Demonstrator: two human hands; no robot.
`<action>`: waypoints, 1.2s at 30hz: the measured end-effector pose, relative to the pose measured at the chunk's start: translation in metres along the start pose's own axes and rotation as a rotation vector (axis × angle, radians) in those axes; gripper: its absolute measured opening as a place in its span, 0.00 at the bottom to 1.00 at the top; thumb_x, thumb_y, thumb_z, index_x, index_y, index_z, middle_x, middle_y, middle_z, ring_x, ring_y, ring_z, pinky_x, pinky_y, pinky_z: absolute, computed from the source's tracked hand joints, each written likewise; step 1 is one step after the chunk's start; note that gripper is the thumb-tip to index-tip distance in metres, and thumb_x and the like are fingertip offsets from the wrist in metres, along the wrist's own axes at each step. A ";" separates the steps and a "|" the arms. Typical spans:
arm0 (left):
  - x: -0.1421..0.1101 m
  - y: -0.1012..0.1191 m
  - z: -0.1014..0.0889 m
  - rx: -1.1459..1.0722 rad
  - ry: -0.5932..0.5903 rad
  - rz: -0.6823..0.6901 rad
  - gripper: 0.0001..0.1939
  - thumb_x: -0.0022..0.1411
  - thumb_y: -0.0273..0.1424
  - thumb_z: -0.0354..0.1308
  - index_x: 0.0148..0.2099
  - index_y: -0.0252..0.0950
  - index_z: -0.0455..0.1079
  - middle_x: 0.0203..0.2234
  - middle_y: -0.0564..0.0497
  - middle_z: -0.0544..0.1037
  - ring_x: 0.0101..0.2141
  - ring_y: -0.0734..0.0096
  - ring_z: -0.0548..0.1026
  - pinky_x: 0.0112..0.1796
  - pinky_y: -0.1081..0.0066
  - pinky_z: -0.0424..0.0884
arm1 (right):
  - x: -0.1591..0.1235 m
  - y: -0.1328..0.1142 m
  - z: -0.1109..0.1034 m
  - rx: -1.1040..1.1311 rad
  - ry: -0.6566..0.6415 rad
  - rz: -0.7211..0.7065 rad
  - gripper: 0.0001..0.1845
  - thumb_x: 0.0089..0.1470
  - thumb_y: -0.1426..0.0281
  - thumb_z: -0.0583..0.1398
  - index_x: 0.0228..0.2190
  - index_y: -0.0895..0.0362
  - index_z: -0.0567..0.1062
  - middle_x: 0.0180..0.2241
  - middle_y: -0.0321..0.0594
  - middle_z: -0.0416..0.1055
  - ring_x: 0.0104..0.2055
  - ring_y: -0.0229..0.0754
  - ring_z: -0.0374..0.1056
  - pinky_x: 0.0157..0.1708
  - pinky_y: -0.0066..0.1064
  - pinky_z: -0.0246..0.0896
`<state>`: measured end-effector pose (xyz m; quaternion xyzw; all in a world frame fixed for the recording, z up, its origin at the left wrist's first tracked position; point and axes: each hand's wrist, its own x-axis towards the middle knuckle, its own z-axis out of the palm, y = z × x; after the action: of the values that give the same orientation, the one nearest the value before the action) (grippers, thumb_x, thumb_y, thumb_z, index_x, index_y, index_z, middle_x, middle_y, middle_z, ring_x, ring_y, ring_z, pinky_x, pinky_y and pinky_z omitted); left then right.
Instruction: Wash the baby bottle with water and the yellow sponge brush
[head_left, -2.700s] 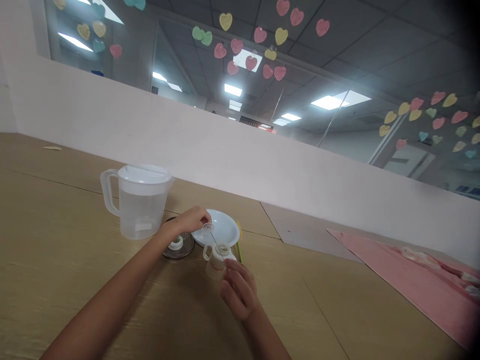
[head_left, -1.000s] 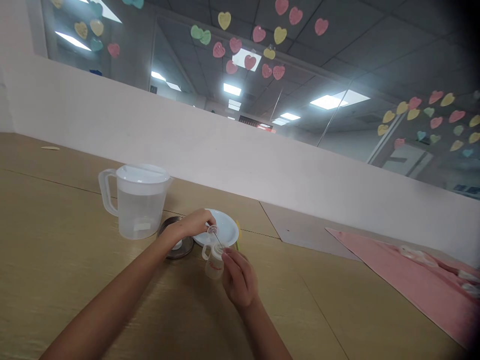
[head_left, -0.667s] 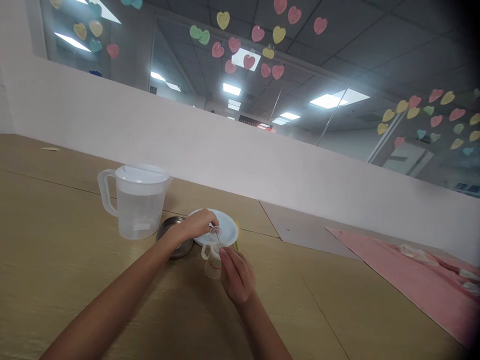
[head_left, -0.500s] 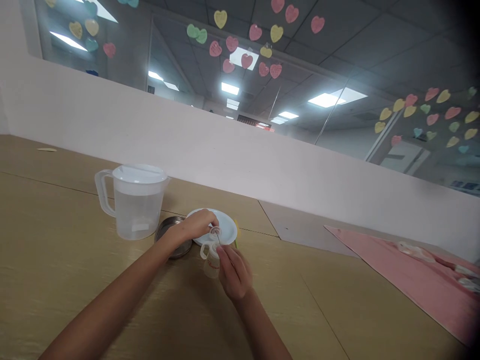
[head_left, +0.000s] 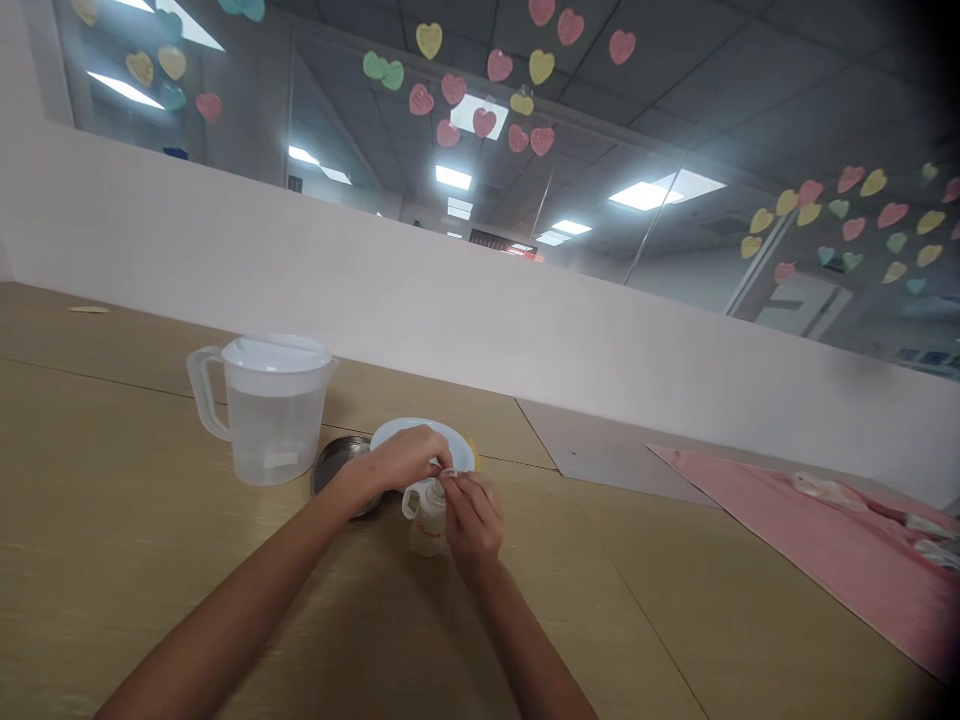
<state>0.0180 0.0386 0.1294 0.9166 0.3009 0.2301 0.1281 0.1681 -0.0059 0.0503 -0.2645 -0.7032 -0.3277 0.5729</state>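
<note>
The slender forearms (head_left: 251, 605) are bare, tapering to narrow wrists (head_left: 364, 481) and bare hands (head_left: 409, 457).

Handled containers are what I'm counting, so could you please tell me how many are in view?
2: the large jug at the left, and the small pot beside the right hand. Another might be hidden behind the left hand.

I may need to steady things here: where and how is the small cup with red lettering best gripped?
Probably by its loop handle, from the left: the cup stands upright with the handle jutting that way, while the right hand crowds its right side.
</note>
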 end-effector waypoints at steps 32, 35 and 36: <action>0.012 -0.035 0.012 0.347 0.267 -0.228 0.10 0.60 0.30 0.55 0.39 0.43 0.77 0.35 0.47 0.80 0.41 0.62 0.73 0.53 0.56 0.53 | 0.024 -0.021 -0.025 0.002 0.113 -0.096 0.09 0.49 0.81 0.60 0.30 0.56 0.71 0.24 0.37 0.73 0.30 0.36 0.68 0.35 0.32 0.68; 0.012 -0.036 0.013 0.357 0.255 -0.244 0.10 0.60 0.30 0.55 0.40 0.44 0.77 0.36 0.47 0.80 0.42 0.63 0.73 0.54 0.56 0.52 | 0.023 -0.020 -0.026 -0.010 0.125 -0.067 0.11 0.48 0.82 0.61 0.31 0.55 0.70 0.24 0.35 0.72 0.29 0.36 0.68 0.34 0.32 0.68; 0.012 -0.037 0.013 0.354 0.251 -0.247 0.10 0.60 0.29 0.55 0.40 0.43 0.77 0.36 0.47 0.80 0.42 0.63 0.73 0.55 0.56 0.51 | 0.023 -0.020 -0.028 -0.020 0.123 -0.061 0.11 0.47 0.82 0.61 0.30 0.55 0.70 0.24 0.35 0.72 0.29 0.35 0.68 0.34 0.32 0.68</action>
<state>0.0149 0.0742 0.1088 0.8453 0.4598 0.2684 -0.0459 0.1657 -0.0400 0.0735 -0.2279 -0.6710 -0.3676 0.6023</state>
